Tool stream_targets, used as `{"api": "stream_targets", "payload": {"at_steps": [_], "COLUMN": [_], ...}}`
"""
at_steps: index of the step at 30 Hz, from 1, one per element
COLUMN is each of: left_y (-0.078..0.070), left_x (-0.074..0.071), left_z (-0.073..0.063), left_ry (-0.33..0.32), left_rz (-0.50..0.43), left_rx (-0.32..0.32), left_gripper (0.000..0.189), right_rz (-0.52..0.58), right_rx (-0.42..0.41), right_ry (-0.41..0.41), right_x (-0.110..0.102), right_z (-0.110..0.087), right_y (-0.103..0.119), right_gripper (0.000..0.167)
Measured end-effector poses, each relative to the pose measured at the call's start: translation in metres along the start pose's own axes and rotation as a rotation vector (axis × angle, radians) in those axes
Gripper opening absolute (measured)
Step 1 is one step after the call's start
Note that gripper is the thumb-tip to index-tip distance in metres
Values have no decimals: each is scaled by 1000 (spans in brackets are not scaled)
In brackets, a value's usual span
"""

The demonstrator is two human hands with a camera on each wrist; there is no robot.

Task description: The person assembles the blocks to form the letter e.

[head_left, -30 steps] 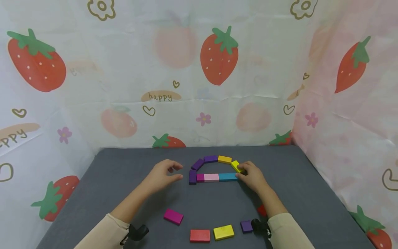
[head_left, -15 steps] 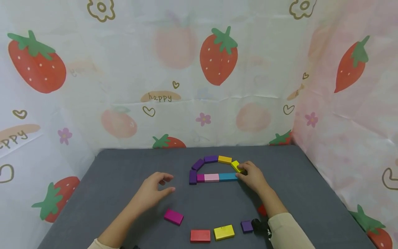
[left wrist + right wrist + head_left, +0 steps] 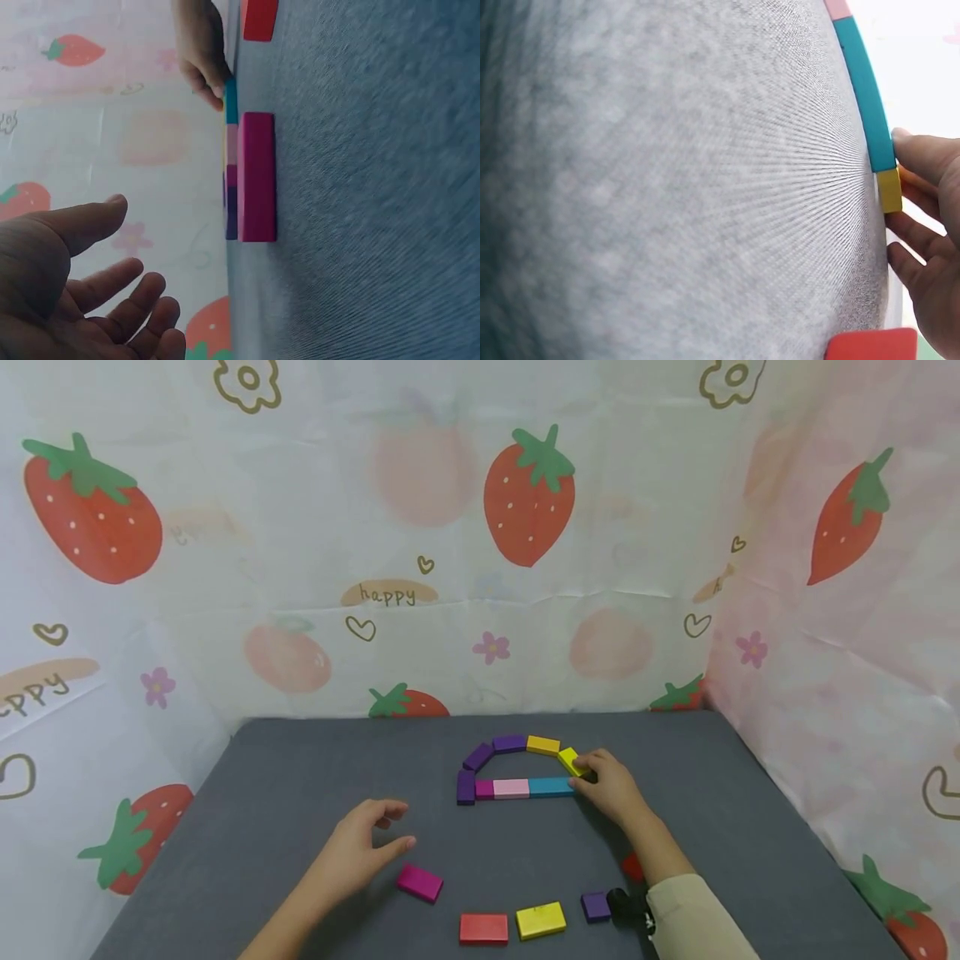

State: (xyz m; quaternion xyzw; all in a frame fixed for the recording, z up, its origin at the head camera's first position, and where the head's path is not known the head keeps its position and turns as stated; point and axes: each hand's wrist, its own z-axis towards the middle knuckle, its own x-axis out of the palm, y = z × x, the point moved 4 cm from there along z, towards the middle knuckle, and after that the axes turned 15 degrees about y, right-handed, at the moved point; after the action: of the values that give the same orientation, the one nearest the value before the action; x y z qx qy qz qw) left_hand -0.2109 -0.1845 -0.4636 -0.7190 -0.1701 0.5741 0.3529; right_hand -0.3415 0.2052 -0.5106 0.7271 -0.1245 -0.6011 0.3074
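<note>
My right hand (image 3: 609,783) is at the right end of an arch of flat blocks. It pinches a yellow block (image 3: 889,191) beside the blue block (image 3: 867,97), thumb on one side and fingers on the other. Purple blocks (image 3: 478,757), an orange-yellow block (image 3: 543,745) and another yellow block (image 3: 569,761) curve behind a straight row. That row holds a magenta block (image 3: 484,789), a pink block (image 3: 512,789) and the blue block. My left hand (image 3: 352,847) hovers with spread fingers, holding nothing, just left of a loose magenta block (image 3: 420,883).
Toward the front of the grey table (image 3: 285,785) lie a red block (image 3: 483,929), a yellow front block (image 3: 540,920) and a small purple block (image 3: 596,907). Another red block (image 3: 633,867) is partly hidden by the right forearm. Strawberry-printed cloth (image 3: 300,543) hangs behind.
My left hand has drawn back from beside the arch, toward the front and slightly left, nearing the loose magenta block. The right hand has stayed in place.
</note>
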Motion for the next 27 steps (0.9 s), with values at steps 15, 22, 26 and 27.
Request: {"api": "stream_targets", "payload": {"at_steps": [15,22,26,27], "left_y": [15,20,24,24], "left_x": [29,38,43,44], "left_z": [-1,0,-3,-4], "left_ry": [64,83,122,131], "left_rz": [118,172,161,154], "left_rx": [-34,-39,-86,-98], "left_gripper": [61,65,68,68], "right_rz": [8,8,9,9], "right_rx": [0,-6,-6,-3], "right_ry": [1,-3,-2,-1], "right_x": [-2,-3,-1,-1], "right_z": [-2,-3,-3,-4], "right_y": [3,3,3,2], "right_gripper": [40,40,40,40]}}
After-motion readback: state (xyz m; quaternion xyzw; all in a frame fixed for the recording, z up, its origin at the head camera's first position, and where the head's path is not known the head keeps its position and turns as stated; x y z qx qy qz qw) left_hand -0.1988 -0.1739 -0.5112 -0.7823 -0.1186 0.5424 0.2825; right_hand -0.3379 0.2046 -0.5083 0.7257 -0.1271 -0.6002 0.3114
